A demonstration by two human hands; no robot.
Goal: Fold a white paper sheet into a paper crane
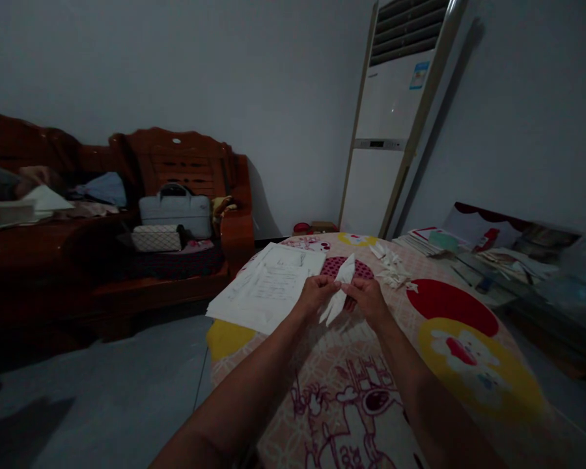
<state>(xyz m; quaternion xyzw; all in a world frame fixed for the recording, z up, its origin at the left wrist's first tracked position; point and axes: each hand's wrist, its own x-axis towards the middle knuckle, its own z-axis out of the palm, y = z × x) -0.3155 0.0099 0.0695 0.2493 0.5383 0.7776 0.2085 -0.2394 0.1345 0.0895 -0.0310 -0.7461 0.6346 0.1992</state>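
Between my two hands, above the patterned tablecloth (pixel 332 352), is a folded white paper piece (pixel 344 270) with a pointed top and two narrow tails below. My left hand (pixel 318 290) pinches its left side near the middle. On the other side, my right hand (pixel 367 297) grips it with thumb and fingers, the fingertips of both hands nearly meeting. To the left lies a stack of printed white sheets (pixel 273 286). Beyond my right hand sits a small heap of folded white paper pieces (pixel 393 268).
A wooden sofa (pixel 239 221) holding a grey bag (pixel 176 212) and a white patterned pouch (pixel 157 238) stands at left. Another person's hand (pixel 36 176) is near papers at far left. A tall air conditioner (pixel 376 176) stands behind; a cluttered glass table (pixel 542 286) is at right.
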